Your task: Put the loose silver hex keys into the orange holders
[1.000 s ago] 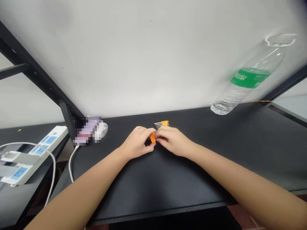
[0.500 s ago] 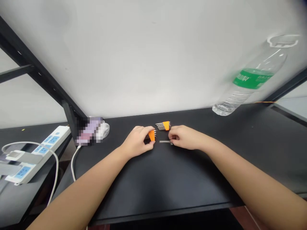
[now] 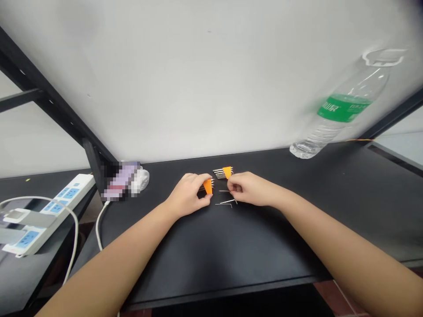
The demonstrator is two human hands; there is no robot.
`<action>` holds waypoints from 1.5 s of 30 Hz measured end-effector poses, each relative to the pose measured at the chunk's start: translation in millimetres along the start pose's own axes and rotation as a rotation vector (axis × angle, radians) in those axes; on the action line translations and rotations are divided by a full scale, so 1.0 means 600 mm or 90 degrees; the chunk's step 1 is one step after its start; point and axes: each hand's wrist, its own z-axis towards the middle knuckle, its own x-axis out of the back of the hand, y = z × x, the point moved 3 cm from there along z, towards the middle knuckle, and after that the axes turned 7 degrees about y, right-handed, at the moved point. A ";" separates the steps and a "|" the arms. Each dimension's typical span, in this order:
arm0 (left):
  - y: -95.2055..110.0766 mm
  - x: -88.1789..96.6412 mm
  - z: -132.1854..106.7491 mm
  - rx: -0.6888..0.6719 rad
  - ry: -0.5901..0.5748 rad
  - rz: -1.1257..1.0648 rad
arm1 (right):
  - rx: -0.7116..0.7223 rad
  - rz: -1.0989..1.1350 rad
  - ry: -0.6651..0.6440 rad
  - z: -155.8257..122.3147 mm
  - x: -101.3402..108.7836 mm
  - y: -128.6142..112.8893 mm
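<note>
the left hand [image 3: 188, 196] curls around an orange plastic holder [image 3: 208, 186], thumb and fingers pinching it, with metal key ends sticking out of it toward the right hand [image 3: 249, 189]. that hand's fingertips pinch a thin steel hex key [image 3: 224, 191] just beside the holder. two bent loose hex keys [image 3: 226, 203] lie on the matte black table [image 3: 231, 246] under the right fingers. beyond both hands sits a second orange-clipped set [image 3: 224, 172]. far right of the hands stands a clear ribbed water bottle [image 3: 343, 110], and far left lies a white power strip [image 3: 49, 211].
</note>
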 end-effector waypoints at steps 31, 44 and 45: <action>0.004 -0.001 0.001 -0.014 -0.004 0.015 | 0.143 -0.005 0.182 -0.003 0.005 -0.025; 0.002 -0.002 0.000 0.004 0.006 0.006 | 0.143 0.005 0.187 -0.006 0.008 -0.025; 0.002 -0.002 0.000 0.005 0.008 0.007 | 0.145 0.007 0.187 -0.006 0.008 -0.026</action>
